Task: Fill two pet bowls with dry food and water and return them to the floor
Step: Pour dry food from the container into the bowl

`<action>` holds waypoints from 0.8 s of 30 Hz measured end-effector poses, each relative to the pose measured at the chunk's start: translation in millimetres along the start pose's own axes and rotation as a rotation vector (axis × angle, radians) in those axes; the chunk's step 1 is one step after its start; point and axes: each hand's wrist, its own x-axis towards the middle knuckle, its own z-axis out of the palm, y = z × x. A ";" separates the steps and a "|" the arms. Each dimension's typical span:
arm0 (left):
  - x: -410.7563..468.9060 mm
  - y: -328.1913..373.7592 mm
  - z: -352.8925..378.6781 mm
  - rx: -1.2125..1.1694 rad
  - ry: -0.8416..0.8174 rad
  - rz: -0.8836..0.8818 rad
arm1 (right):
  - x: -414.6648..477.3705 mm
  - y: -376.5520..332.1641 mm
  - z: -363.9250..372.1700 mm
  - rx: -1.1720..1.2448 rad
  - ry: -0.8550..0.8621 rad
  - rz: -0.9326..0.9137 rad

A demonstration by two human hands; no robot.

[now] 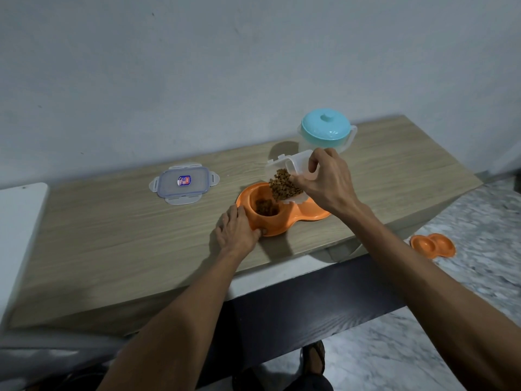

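An orange double pet bowl (315, 214) sits on the wooden table (127, 235). Its left cup holds brown dry food (265, 208). My left hand (238, 228) grips the bowl's left rim. My right hand (324, 179) holds a clear plastic food container (293, 167) tilted over that cup, with kibble sliding toward its mouth. A clear water jug with a turquoise lid (325, 128) stands just behind the container. A second orange double bowl (432, 245) lies on the floor to the right.
The container's clear lid (184, 183) with a blue seal lies flat on the table, left of the bowl. A white surface (19, 221) adjoins the table's left end. The wall runs close behind. The marbled floor (479, 221) lies to the right.
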 end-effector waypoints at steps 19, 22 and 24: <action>1.4 -0.1 3.2 -0.014 -0.014 -0.003 | 13.5 39.9 -3.9 0.371 0.030 0.621; 0.3 0.8 2.2 -0.012 -0.013 -0.004 | 17.4 55.8 3.5 0.504 0.004 0.755; -0.4 0.8 1.7 -0.017 -0.018 -0.005 | 20.5 63.2 11.1 0.562 -0.019 0.804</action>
